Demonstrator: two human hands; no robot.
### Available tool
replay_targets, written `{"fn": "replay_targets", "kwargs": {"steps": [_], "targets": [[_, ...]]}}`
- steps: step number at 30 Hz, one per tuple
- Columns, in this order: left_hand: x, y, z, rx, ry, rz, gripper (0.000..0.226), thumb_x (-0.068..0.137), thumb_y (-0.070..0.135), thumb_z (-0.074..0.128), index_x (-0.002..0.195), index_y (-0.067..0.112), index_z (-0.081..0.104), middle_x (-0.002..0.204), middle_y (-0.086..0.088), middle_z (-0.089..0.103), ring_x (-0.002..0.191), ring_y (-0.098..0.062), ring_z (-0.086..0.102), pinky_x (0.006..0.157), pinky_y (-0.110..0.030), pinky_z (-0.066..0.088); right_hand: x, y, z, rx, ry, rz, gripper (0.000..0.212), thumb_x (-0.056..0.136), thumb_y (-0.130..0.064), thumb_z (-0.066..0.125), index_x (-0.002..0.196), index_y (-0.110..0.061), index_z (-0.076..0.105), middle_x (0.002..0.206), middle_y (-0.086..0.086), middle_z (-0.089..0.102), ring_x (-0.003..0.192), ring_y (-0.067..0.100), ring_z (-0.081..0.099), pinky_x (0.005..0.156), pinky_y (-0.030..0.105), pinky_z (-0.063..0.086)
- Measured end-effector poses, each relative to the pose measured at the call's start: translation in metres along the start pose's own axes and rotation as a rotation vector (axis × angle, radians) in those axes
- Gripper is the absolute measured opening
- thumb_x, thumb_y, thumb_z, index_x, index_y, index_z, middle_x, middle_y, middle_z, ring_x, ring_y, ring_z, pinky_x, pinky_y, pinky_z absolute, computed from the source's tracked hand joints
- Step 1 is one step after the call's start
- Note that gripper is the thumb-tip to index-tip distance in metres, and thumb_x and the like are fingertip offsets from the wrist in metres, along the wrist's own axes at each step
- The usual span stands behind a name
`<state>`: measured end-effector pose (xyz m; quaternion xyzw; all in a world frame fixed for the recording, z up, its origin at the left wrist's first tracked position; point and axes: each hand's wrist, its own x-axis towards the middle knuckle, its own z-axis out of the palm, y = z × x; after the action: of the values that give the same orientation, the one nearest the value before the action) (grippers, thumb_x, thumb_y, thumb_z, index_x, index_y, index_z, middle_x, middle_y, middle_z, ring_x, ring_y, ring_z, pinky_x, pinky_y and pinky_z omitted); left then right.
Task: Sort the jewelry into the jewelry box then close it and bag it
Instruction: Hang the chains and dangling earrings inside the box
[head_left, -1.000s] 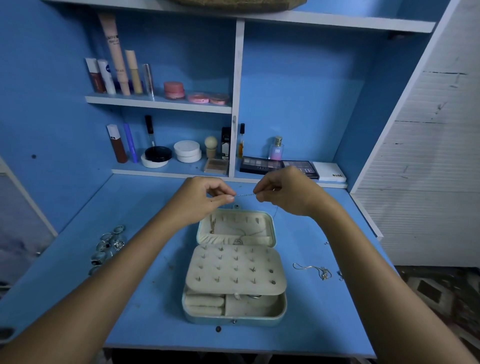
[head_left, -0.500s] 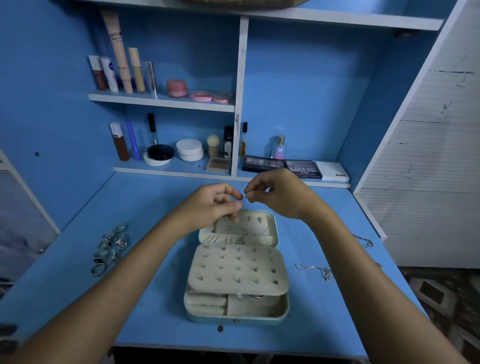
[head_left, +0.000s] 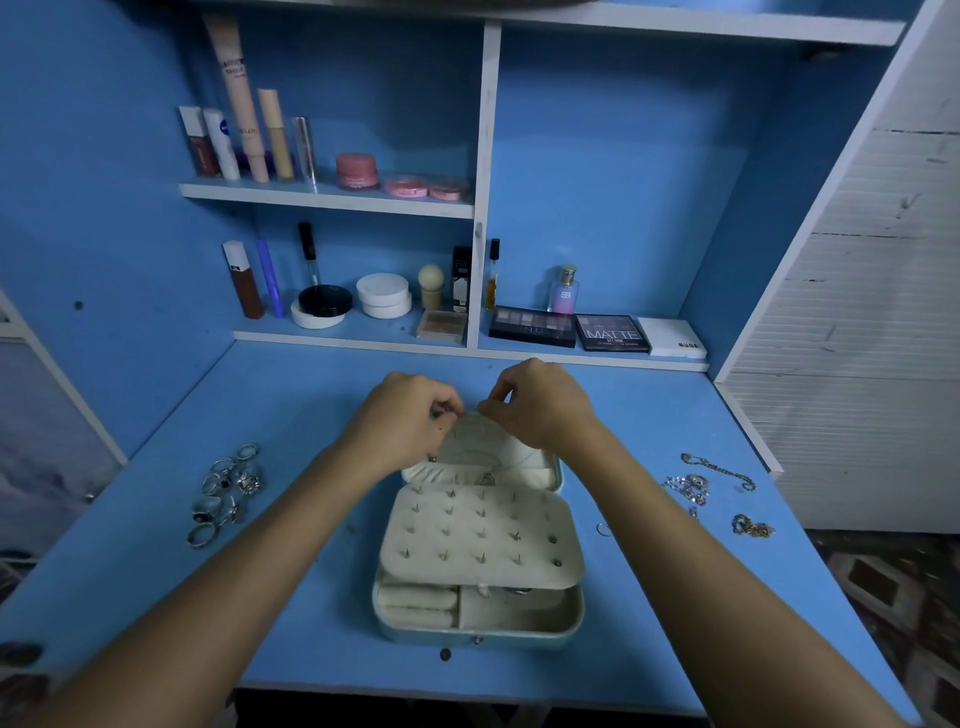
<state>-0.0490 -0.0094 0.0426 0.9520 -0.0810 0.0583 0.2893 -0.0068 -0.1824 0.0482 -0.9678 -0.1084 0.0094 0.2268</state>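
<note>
A cluster of roughly ten silver rings (head_left: 227, 492) lies on the left of the blue table (head_left: 291, 649). One jewelry box (head_left: 480, 540) sits open at the middle, its stud panel (head_left: 480, 540) folded over the front compartments. Above the box's raised lid (head_left: 498, 457) the left hand (head_left: 402, 418) and right hand (head_left: 537, 402) nearly meet, fingers curled, thumb and forefinger of each pinching an end of a thin chain (head_left: 470, 413) too fine to see clearly. On the right lie three or four loose chains (head_left: 719, 491). A second ago the hands were wider apart with the chain stretched taut between them; now they are closer together and lower, just over the lid. The view has also shifted, showing more chains at right.
</note>
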Motion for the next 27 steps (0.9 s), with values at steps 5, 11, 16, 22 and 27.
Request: {"fn": "replay_targets", "kwargs": {"steps": [5,11,16,22,27], "targets": [[0.005,-0.003,0.004,0.248,-0.091,-0.027,0.032,0.095,0.01,0.052,0.113,0.024,0.075,0.116,-0.002,0.07,0.103,-0.024,0.064,0.09,-0.034,0.054,0.002,-0.005,0.011,-0.094,0.014,0.049,0.016,0.092,-0.037,0.065,0.083,-0.024,0.061,0.095,0.001,0.063,0.084,0.023,0.059,0.063,0.028,0.042],[0.008,-0.003,0.004,0.372,-0.14,-0.04,0.04,0.094,0.007,0.053,0.12,0.031,0.072,0.124,-0.003,0.061,0.107,-0.028,0.06,0.087,-0.03,0.051,0.001,-0.011,0.019,-0.125,0.054,0.042,0.015,0.091,-0.036,0.064,0.085,-0.022,0.06,0.089,0.001,0.059,0.079,0.023,0.055,0.063,0.028,0.041],[0.01,0.002,0.003,0.449,-0.197,-0.069,0.04,0.093,0.007,0.052,0.114,0.032,0.074,0.117,-0.004,0.058,0.1,-0.029,0.058,0.072,-0.029,0.043,0.0,-0.015,0.022,-0.147,0.071,0.048,0.012,0.09,-0.03,0.064,0.088,-0.019,0.064,0.086,0.001,0.059,0.075,0.023,0.055,0.059,0.026,0.038],[0.011,0.009,0.002,0.494,-0.254,-0.111,0.031,0.091,0.006,0.049,0.101,0.02,0.075,0.102,-0.006,0.054,0.088,-0.027,0.054,0.067,-0.029,0.04,0.001,-0.018,0.026,-0.163,0.064,0.081,0.006,0.086,-0.021,0.063,0.089,-0.016,0.065,0.087,0.003,0.062,0.075,0.025,0.057,0.059,0.026,0.04],[0.014,0.013,0.004,0.518,-0.296,-0.152,0.03,0.089,0.005,0.049,0.103,0.016,0.073,0.099,-0.006,0.054,0.084,-0.025,0.053,0.063,-0.029,0.04,0.001,-0.019,0.026,-0.124,0.062,0.12,0.001,0.083,-0.019,0.065,0.083,-0.019,0.067,0.084,0.001,0.063,0.074,0.023,0.059,0.058,0.025,0.04]]}}
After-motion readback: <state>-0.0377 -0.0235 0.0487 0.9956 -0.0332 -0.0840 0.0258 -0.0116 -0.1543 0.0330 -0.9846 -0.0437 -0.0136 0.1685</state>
